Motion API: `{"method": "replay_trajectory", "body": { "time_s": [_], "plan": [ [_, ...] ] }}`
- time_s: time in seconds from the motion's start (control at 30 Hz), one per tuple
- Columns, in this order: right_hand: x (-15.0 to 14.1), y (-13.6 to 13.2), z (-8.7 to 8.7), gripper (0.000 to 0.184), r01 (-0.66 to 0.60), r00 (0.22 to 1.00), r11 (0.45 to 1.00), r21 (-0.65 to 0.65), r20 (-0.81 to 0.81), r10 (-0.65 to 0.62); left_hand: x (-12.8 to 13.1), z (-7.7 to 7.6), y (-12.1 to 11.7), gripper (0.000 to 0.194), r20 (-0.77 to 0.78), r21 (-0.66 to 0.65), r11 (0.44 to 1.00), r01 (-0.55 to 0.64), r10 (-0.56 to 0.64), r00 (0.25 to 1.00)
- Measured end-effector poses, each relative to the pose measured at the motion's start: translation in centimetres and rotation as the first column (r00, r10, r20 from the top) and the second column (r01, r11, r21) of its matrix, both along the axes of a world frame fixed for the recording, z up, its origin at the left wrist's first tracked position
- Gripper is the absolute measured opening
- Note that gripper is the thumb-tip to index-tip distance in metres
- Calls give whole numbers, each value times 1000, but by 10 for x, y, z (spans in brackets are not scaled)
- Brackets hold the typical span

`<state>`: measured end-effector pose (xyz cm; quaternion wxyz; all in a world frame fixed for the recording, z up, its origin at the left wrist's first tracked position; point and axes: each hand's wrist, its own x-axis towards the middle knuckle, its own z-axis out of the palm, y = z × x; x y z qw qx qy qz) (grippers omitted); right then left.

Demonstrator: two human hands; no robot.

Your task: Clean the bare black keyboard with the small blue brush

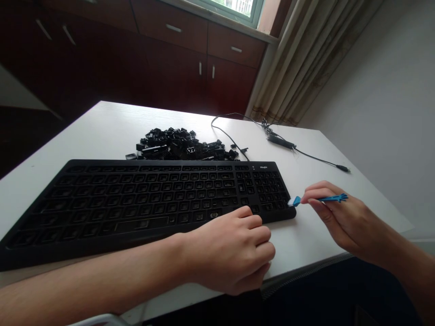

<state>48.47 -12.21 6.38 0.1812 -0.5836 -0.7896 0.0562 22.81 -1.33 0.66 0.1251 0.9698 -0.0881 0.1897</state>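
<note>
A short line of pale brand lettering (263, 167) stands on the black keyboard (149, 194), towards two o'clock from its middle, above the number pad (270, 188); it is too small and blurred to read surely.

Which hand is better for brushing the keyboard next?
Probably the right hand: it holds the blue brush, its white bristles right at the keyboard. The left hand, curled close to the keyboard, shows no brush.
</note>
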Motion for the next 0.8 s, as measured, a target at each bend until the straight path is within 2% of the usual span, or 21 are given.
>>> {"method": "replay_trajectory", "body": {
  "time_s": [0.17, 0.37, 0.43, 0.5, 0.53, 0.6, 0.67, 0.7, 0.77, 0.8],
  "plan": [
    [-4, -1, -4, 21, -98, 984, 994, -51, 145, 104, 0, -1, 0, 19, 7, 8, 1000, -6, 6, 1000],
    [-5, 8, -1, 35, -284, 860, 954, -94, 415, 297, 0, -1, 0, 18, 7, 14, 1000, -10, 10, 1000],
    [-1, 13, 3, 36, -293, 802, 953, -75, 523, 287, 0, -1, 0, 18, 6, 16, 1000, -9, 8, 1000],
    [4, 18, 7, 34, -266, 745, 964, -7, 632, 211, 0, -1, 0, 18, 5, 15, 1000, -8, 8, 1000],
    [6, 19, 9, 30, -247, 742, 969, 27, 648, 171, -1, -1, 0, 18, 6, 15, 1000, -8, 8, 1000],
    [8, 20, 13, 22, -203, 825, 978, 48, 547, 144, -1, -1, 0, 19, 8, 14, 1000, -9, 9, 1000],
    [6, 18, 16, 18, -166, 940, 986, -6, 302, 160, -1, -2, 0, 19, 11, 13, 1000, -4, 4, 1000],
    [4, 17, 17, 18, -154, 971, 987, -49, 178, 160, -1, -2, 0, 20, 13, 13, 1000, -2, 2, 1000],
    [3, 17, 16, 17, -150, 987, 980, -134, 35, 156, -1, -2, 0, 20, 16, 14, 1000, -1, 0, 1000],
    [3, 17, 15, 16, -157, 985, 976, -150, 47, 165, -1, -2, 0, 20, 15, 14, 1000, -1, 1, 1000]
  ]
}}
